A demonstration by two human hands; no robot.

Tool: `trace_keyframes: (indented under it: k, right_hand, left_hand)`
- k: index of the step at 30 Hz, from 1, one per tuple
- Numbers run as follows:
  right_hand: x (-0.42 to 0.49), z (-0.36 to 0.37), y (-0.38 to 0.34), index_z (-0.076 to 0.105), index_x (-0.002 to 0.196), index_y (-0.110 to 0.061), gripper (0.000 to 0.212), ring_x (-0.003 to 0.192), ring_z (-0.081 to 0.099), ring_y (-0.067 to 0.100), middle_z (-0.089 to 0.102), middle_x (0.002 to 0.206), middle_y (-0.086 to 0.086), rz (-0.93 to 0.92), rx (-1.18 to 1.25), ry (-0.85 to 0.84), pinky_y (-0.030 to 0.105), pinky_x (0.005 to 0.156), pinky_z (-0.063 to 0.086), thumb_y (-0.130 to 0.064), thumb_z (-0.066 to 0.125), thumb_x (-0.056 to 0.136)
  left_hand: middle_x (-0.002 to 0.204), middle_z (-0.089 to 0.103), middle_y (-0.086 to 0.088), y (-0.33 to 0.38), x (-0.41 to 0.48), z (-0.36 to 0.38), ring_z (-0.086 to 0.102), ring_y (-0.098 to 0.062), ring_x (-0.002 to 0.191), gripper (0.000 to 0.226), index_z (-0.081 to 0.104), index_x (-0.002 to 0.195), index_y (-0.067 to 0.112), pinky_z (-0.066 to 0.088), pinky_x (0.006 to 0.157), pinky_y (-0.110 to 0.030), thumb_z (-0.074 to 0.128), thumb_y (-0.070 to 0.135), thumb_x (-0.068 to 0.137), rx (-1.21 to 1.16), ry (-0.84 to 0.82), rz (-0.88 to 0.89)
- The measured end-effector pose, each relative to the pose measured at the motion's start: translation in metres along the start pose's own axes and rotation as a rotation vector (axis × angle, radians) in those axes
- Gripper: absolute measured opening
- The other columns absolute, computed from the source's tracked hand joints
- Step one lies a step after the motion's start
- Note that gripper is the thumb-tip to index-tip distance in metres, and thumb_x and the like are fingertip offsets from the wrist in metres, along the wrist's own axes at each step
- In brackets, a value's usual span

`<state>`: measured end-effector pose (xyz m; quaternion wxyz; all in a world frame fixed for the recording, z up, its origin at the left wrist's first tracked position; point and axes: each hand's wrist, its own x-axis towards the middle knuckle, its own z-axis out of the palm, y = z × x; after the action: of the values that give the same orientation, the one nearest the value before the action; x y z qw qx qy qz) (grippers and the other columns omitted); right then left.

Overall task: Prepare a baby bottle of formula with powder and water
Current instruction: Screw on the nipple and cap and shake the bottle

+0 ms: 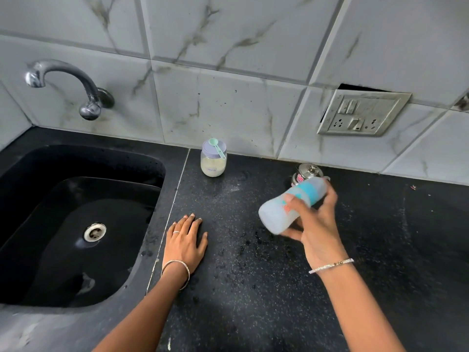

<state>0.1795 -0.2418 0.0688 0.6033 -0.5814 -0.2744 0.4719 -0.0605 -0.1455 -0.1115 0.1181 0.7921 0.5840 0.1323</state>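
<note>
My right hand [314, 224] grips a baby bottle [276, 210] with a teal collar, held tilted above the black counter, its base toward me and its top pointing away to the right. The bottle is blurred and looks filled with whitish liquid. My left hand [185, 241] rests flat on the counter [253, 288] with fingers straight, just right of the sink. A small jar of formula powder [213, 163] with a lilac lid stands near the wall, a green scoop [217, 146] lying on its lid.
A black sink [50, 212] with a metal drain fills the left, under a chrome tap [63, 82]. A small steel lidded pot [305, 172] stands by the wall behind the bottle. A switch and socket plate [360, 114] is on the tiled wall.
</note>
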Motion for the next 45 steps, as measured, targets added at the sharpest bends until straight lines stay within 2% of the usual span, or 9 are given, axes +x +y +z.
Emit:
trace_keyframes:
  k: [4, 9, 14, 19, 24, 28, 34, 39, 45]
  right_hand:
    - [-0.007, 0.000, -0.008, 0.053, 0.128, -0.061, 0.090, 0.095, 0.077, 0.028, 0.072, 0.117, 0.014, 0.169, -0.295, -0.301, 0.045, 0.059, 0.062, -0.033, 0.097, 0.054]
    - [0.002, 0.014, -0.001, 0.044, 0.135, -0.048, 0.082, 0.106, 0.072, 0.027, 0.064, 0.124, 0.004, -0.042, 0.113, 0.028, 0.048, 0.063, 0.062, -0.020, 0.088, 0.072]
    - [-0.008, 0.015, -0.005, 0.052, 0.128, -0.057, 0.089, 0.093, 0.078, 0.028, 0.076, 0.109, 0.013, 0.102, -0.301, -0.331, 0.040, 0.055, 0.061, -0.033, 0.097, 0.055]
    - [-0.001, 0.025, 0.004, 0.044, 0.134, -0.044, 0.083, 0.098, 0.075, 0.021, 0.067, 0.119, 0.005, -0.061, 0.110, 0.029, 0.045, 0.063, 0.062, -0.023, 0.090, 0.068]
    - [-0.014, 0.026, 0.001, 0.051, 0.127, -0.058, 0.087, 0.092, 0.078, 0.027, 0.077, 0.104, 0.011, 0.122, -0.296, -0.324, 0.040, 0.054, 0.062, -0.032, 0.096, 0.057]
    - [-0.006, 0.029, 0.003, 0.042, 0.136, -0.050, 0.078, 0.103, 0.074, 0.024, 0.062, 0.125, 0.004, -0.004, 0.063, 0.000, 0.048, 0.065, 0.063, -0.018, 0.085, 0.080]
    - [-0.015, 0.026, -0.003, 0.040, 0.133, -0.072, 0.098, 0.094, 0.077, 0.026, 0.067, 0.121, 0.011, 0.073, -0.260, -0.325, 0.043, 0.059, 0.061, -0.028, 0.092, 0.062]
    - [-0.004, 0.025, -0.010, 0.042, 0.136, -0.057, 0.081, 0.099, 0.071, 0.019, 0.055, 0.127, 0.002, -0.084, 0.108, -0.018, 0.043, 0.064, 0.062, -0.019, 0.084, 0.079]
    - [-0.014, 0.019, -0.015, 0.049, 0.131, -0.062, 0.089, 0.093, 0.077, 0.025, 0.066, 0.120, 0.016, 0.094, -0.337, -0.371, 0.038, 0.057, 0.061, -0.033, 0.094, 0.060]
  left_hand:
    - [0.147, 0.056, -0.008, -0.001, 0.001, 0.002, 0.049, -0.029, 0.140, 0.068, 0.062, 0.135, 0.016, 0.031, 0.119, -0.046, 0.024, 0.054, 0.093, 0.014, 0.011, 0.009]
    - [0.145, 0.058, -0.009, -0.001, 0.001, 0.003, 0.051, -0.030, 0.138, 0.066, 0.063, 0.134, 0.015, 0.034, 0.117, -0.048, 0.026, 0.052, 0.093, 0.012, 0.025, 0.012]
    - [0.146, 0.056, -0.011, -0.003, 0.002, 0.007, 0.048, -0.031, 0.140, 0.065, 0.060, 0.137, 0.014, 0.032, 0.120, -0.049, 0.028, 0.051, 0.095, 0.022, 0.029, 0.026]
    - [0.152, 0.049, -0.012, -0.004, 0.002, 0.011, 0.042, -0.031, 0.145, 0.051, 0.056, 0.141, 0.013, 0.028, 0.122, -0.047, 0.049, 0.043, 0.100, 0.001, 0.027, 0.001]
    - [0.151, 0.051, -0.013, -0.006, 0.003, 0.013, 0.043, -0.033, 0.144, 0.050, 0.057, 0.140, 0.012, 0.029, 0.122, -0.048, 0.058, 0.040, 0.098, -0.016, 0.029, 0.002]
    - [0.153, 0.049, -0.013, -0.005, 0.003, 0.012, 0.041, -0.032, 0.145, 0.050, 0.055, 0.141, 0.013, 0.027, 0.123, -0.047, 0.056, 0.040, 0.099, -0.026, 0.030, -0.004]
    - [0.156, 0.044, -0.011, -0.006, 0.003, 0.010, 0.036, -0.030, 0.148, 0.053, 0.052, 0.145, 0.014, 0.023, 0.124, -0.046, 0.051, 0.042, 0.101, -0.023, 0.012, -0.003]
    - [0.155, 0.046, -0.012, -0.004, 0.002, 0.010, 0.037, -0.031, 0.147, 0.052, 0.053, 0.143, 0.013, 0.024, 0.124, -0.046, 0.053, 0.041, 0.100, -0.032, 0.023, -0.006]
    - [0.154, 0.047, -0.012, -0.005, 0.002, 0.010, 0.038, -0.032, 0.147, 0.052, 0.053, 0.143, 0.013, 0.025, 0.123, -0.047, 0.053, 0.041, 0.100, -0.031, 0.027, -0.002]
